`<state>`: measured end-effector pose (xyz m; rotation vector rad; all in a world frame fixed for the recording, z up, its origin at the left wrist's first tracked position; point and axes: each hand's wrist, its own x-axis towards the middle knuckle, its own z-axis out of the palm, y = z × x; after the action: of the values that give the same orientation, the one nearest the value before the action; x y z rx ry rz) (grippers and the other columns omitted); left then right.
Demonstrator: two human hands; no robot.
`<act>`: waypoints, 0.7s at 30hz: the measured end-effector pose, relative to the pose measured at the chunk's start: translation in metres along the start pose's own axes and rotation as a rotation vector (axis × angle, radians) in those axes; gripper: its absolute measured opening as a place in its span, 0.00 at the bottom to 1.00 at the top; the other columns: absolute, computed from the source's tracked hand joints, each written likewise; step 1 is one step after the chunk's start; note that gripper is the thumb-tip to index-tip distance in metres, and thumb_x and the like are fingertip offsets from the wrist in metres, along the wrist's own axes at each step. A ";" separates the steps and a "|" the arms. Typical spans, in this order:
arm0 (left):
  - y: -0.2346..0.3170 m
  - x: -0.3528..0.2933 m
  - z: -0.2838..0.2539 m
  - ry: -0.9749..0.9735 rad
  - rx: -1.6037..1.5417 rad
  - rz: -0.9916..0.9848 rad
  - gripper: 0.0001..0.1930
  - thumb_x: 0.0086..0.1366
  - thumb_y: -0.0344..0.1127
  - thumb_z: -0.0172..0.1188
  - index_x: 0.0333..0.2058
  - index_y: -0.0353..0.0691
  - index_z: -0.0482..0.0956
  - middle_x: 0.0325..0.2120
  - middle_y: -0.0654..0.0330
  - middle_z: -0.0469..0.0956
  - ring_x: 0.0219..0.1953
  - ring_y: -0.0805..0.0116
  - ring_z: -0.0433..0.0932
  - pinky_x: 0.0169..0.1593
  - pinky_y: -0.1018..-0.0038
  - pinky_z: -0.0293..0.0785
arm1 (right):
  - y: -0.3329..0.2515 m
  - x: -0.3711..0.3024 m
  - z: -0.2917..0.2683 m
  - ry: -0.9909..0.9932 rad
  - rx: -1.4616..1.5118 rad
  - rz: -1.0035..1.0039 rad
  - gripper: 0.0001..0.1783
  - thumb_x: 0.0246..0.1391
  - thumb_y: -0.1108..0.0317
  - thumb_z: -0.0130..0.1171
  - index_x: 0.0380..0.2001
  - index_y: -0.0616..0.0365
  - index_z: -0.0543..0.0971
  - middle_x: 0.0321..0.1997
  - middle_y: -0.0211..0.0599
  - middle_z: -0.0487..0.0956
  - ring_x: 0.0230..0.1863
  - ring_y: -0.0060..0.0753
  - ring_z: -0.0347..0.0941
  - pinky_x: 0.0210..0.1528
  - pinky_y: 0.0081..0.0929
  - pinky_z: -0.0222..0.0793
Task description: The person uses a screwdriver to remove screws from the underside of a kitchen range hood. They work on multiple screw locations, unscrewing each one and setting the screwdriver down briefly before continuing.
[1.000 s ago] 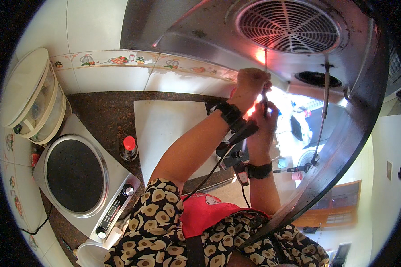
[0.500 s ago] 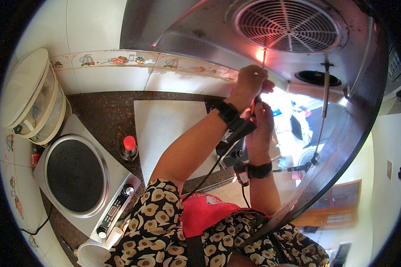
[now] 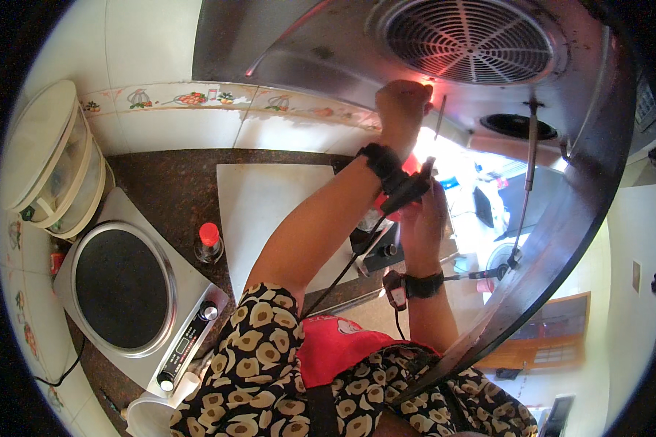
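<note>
Right fingers [image 3: 435, 195] grip screwdriver [image 3: 428, 167]; left fingers [image 3: 418, 92] curled, hold unclear; hotplate panel [image 3: 185, 348] printed.

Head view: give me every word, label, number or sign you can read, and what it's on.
None reads clearly.
Hot plate: control panel markings, too small to read.
Red cloth: white print, too unclear to read.
Range hood: no lettering visible.

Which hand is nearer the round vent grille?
Your left hand, raised by the range hood; your right hand sits lower in view, holding the screwdriver.
</note>
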<state>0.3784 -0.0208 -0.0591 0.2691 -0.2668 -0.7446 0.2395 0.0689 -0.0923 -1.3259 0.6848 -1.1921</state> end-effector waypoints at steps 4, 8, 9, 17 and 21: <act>-0.002 0.011 0.011 0.052 -0.060 -0.134 0.05 0.58 0.23 0.63 0.28 0.28 0.76 0.21 0.54 0.78 0.20 0.68 0.77 0.24 0.75 0.75 | -0.002 -0.010 -0.005 0.010 0.055 -0.007 0.15 0.66 0.63 0.52 0.52 0.55 0.73 0.33 0.26 0.72 0.30 0.20 0.68 0.34 0.21 0.70; 0.001 0.010 0.013 0.056 -0.130 -0.206 0.04 0.59 0.21 0.61 0.28 0.27 0.75 0.22 0.52 0.79 0.20 0.65 0.77 0.26 0.72 0.79 | -0.002 -0.016 -0.018 0.001 0.021 0.016 0.07 0.66 0.64 0.51 0.42 0.53 0.73 0.32 0.25 0.72 0.32 0.20 0.68 0.37 0.24 0.69; 0.003 0.009 0.013 0.047 -0.159 -0.219 0.04 0.60 0.22 0.60 0.28 0.28 0.75 0.23 0.52 0.79 0.20 0.65 0.78 0.27 0.72 0.80 | -0.001 -0.017 -0.022 0.032 0.011 0.033 0.05 0.65 0.65 0.52 0.37 0.52 0.74 0.31 0.24 0.72 0.33 0.20 0.67 0.39 0.25 0.68; 0.013 0.005 0.007 -0.039 -0.332 -0.496 0.07 0.64 0.31 0.56 0.31 0.33 0.75 0.27 0.54 0.79 0.30 0.65 0.80 0.37 0.73 0.81 | 0.001 -0.019 -0.031 -0.005 0.022 0.015 0.06 0.66 0.64 0.51 0.39 0.53 0.74 0.32 0.26 0.72 0.33 0.21 0.68 0.37 0.23 0.67; 0.010 0.005 0.004 -0.066 -0.261 -0.481 0.06 0.65 0.33 0.57 0.35 0.36 0.76 0.31 0.58 0.79 0.34 0.67 0.80 0.42 0.72 0.80 | -0.003 -0.020 -0.026 0.017 -0.011 0.009 0.06 0.66 0.64 0.51 0.39 0.53 0.73 0.33 0.26 0.73 0.34 0.21 0.68 0.38 0.24 0.67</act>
<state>0.3871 -0.0181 -0.0518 0.0581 -0.1642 -1.2535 0.2091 0.0783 -0.0994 -1.3221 0.7096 -1.1948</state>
